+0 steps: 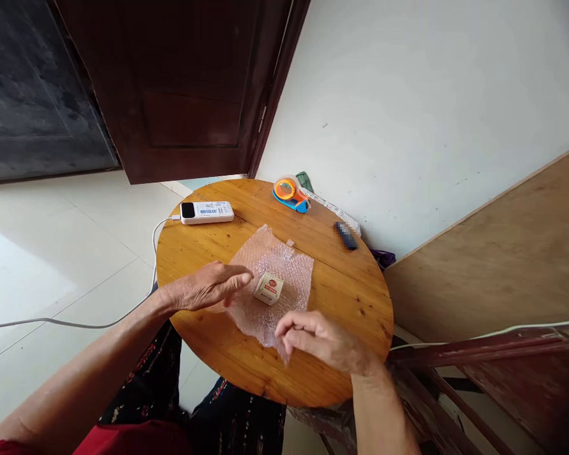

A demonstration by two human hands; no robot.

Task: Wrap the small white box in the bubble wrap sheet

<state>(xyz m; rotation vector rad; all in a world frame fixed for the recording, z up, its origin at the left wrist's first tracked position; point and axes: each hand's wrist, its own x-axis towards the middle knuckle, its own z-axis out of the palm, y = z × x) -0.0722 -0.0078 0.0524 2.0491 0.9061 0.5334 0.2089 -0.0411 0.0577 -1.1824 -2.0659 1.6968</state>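
A small cream cardboard box [269,288] with a red round mark rests on a sheet of clear bubble wrap [296,270], which lies spread on a round wooden table. My left hand [213,284] is stretched out flat just left of the box, over the wrap's left side, with its fingers extended and nothing seen in them. At the wrap's near edge, my right hand [313,338] has its fingers curled and thumb pressed in by the near corner, which it seems to pinch. The exact contact there is slightly blurred.
On the wooden table [365,303] stand a white power bank [213,212] with a cable, an orange and blue tape dispenser [291,193] and a dark, pixelated object [345,236]. A white wall [408,114] rises behind; a dark red door [184,82] is at the back left.
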